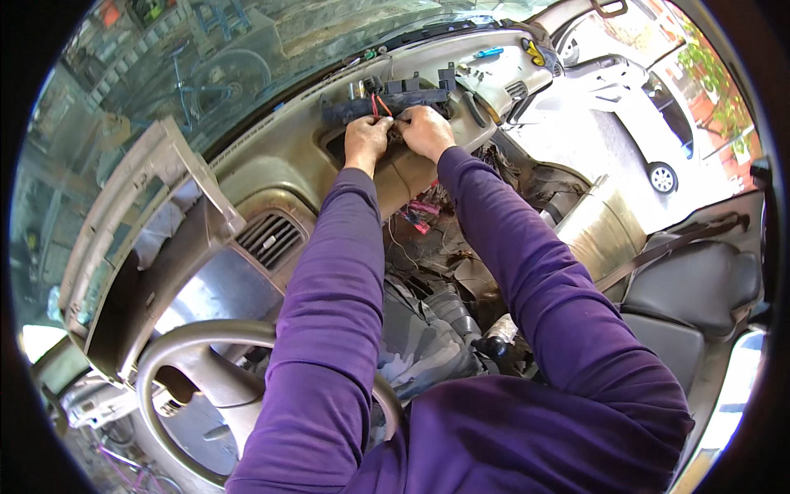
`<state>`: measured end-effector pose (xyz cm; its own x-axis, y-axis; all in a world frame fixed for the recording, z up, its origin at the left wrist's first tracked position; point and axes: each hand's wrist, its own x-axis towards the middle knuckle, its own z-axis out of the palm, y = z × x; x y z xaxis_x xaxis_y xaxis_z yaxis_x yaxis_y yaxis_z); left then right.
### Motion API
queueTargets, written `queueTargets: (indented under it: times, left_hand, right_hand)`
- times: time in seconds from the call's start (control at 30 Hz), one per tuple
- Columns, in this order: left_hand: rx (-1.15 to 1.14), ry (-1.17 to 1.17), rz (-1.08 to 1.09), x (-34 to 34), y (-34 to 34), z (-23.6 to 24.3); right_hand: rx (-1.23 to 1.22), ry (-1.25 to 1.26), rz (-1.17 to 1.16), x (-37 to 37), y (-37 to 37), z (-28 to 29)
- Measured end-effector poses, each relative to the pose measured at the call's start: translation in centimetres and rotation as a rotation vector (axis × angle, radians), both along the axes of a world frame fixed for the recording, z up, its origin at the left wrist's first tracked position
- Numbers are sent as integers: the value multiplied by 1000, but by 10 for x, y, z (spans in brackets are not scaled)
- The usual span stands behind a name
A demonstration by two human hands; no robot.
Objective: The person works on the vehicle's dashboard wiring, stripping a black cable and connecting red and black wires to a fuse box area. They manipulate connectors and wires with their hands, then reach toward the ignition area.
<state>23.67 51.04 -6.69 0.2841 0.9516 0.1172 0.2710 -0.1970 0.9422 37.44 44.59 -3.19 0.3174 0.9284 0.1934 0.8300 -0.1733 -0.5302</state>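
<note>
Both my hands reach into an opening in the top of the beige dashboard (281, 166). A black plastic module (401, 100) with square fittings spans the opening, and red wires (374, 104) come down from it. My left hand (367, 140) is closed in a pinch at the lower end of the red wires. Just to its right, my right hand (425, 132) is closed too, its fingertips close to my left ones at the wires. What the right fingers hold is hidden behind them.
A steering wheel (173, 342) is at lower left, with a loose trim panel (99, 222) above. A blue tool (488, 53) and yellow object (533, 51) lie on the dash top. Loose wiring (424, 212) hangs below. Black seats (687, 280) and a parked white car (634, 132) are rightward.
</note>
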Motion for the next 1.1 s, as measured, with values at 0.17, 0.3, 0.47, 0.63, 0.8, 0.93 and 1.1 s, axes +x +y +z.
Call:
queueTargets:
  times: [0.17, 0.3, 0.47, 0.63, 0.8, 0.93, 1.1]
  left_hand:
    - [140, 84, 37, -2, -6, 7]
    - [174, 178, 51, 2, -4, 5]
    - [160, 139, 46, 0, -2, 0]
    - [-139, -100, -25, -9, 14, -13]
    - [-167, -166, -145, -11, 8, -10]
    - [-54, -29, -82, -4, 4, -10]
    - [53, -13, -68, -6, 7, -15]
  right_hand:
    - [-10, 6, 11, -6, -4, 2]
    - [38, 17, 41, -6, -11, 1]
    - [-61, 19, 148, 3, -10, 4]
    - [-101, 122, 109, 2, 0, 3]
    - [-176, 229, 119, 10, -1, 6]
    - [-64, 214, 74, 11, 1, -4]
    - [-28, 227, 52, 0, 1, 3]
